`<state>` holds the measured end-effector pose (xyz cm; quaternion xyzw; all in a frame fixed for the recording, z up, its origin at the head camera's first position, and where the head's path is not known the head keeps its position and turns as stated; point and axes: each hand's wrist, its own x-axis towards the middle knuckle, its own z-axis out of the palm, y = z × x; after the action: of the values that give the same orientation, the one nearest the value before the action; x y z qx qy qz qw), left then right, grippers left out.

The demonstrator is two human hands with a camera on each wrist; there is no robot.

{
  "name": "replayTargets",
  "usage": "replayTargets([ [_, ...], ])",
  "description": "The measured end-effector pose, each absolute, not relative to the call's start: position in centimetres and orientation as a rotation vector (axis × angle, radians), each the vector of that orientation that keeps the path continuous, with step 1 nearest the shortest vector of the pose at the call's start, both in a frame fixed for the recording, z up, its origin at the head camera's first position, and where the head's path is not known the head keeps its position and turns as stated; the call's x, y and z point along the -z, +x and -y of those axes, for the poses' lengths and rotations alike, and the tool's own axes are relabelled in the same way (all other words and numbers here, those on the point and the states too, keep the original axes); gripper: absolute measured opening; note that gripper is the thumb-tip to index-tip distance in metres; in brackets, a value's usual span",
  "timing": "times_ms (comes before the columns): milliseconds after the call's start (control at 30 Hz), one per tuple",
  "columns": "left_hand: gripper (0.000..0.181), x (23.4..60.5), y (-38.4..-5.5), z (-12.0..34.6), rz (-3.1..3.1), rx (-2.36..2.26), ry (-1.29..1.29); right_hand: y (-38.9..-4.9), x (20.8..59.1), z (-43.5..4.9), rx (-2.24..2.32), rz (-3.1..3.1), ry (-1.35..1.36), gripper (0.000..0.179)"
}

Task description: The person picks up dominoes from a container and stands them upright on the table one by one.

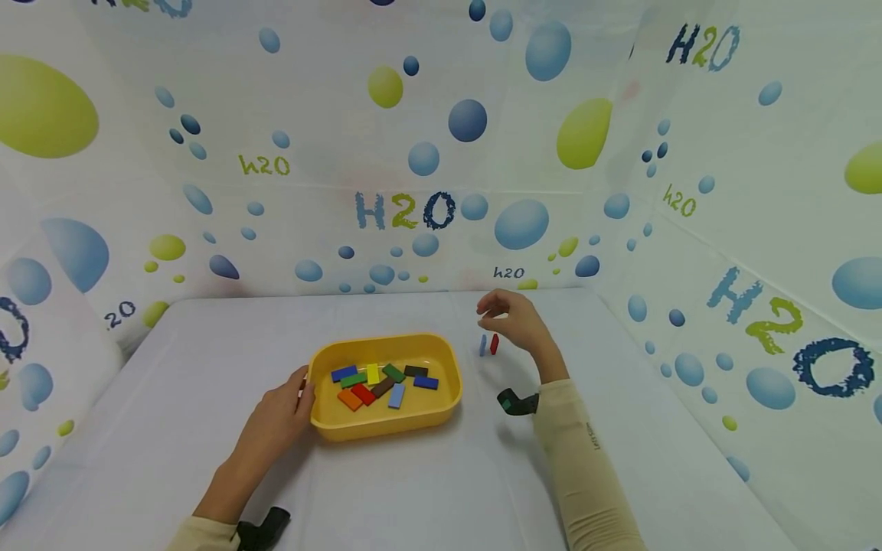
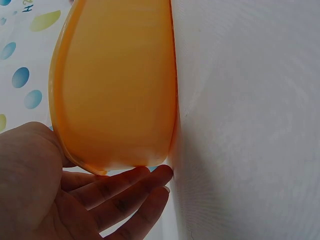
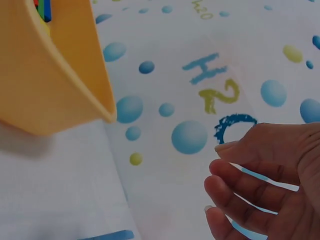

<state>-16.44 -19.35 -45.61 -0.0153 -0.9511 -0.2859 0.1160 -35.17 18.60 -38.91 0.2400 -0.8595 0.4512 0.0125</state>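
Observation:
A yellow tray point(image 1: 386, 433) sits on the table, and my left hand point(image 1: 279, 413) grips its left end. In the left wrist view, the fingers of that hand point(image 2: 100, 195) lie against the outer wall and the thumb goes behind the rim. Several flat coloured dominoes, among them an orange domino point(image 1: 350, 399) and a brown domino point(image 1: 382, 387), lie inside the tray. Right of it, a light blue domino point(image 1: 483, 346) and a red domino point(image 1: 494, 344) stand upright side by side. My right hand point(image 1: 515, 321) hovers just above them, fingers loosely bent, holding nothing.
A white cloth covers the table point(image 1: 427, 497). Behind it and at both sides hangs a white curtain point(image 1: 317, 99) with blue and green dots and H2O lettering. Black wrist devices, including the right one point(image 1: 517, 402), stick out beside the sleeves.

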Motion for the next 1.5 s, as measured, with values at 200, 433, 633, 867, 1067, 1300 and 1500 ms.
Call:
replayTargets([
  [200,0.050,45.5,-16.5,19.4,2.786,0.845,-0.058,-34.5,38.4,-17.7,-1.407,2.643,0.775,0.018],
  [433,0.049,45.6,-16.7,19.4,2.778,0.839,-0.067,-33.6,38.2,-15.6,-1.381,2.647,0.853,0.016],
  [633,0.049,45.7,-16.7,19.5,2.780,0.842,-0.055,-33.0,38.9,-13.7,-1.308,2.664,0.980,0.014],
  [867,0.048,45.6,-16.7,19.5,2.785,0.841,-0.053,-32.1,39.4,-12.0,-1.288,2.689,1.052,0.016],
  [1067,0.049,45.6,-16.6,19.5,2.783,0.848,-0.052,-31.5,39.9,-10.6,-1.247,2.772,1.082,0.016],
  [1300,0.049,45.6,-16.6,19.5,2.781,0.849,-0.052,-31.2,40.8,-9.5,-1.160,2.879,1.082,0.018],
  [1500,0.049,45.6,-16.7,19.4,2.791,0.843,-0.048,-30.9,41.5,-8.8,-1.061,2.938,1.170,0.018],
])
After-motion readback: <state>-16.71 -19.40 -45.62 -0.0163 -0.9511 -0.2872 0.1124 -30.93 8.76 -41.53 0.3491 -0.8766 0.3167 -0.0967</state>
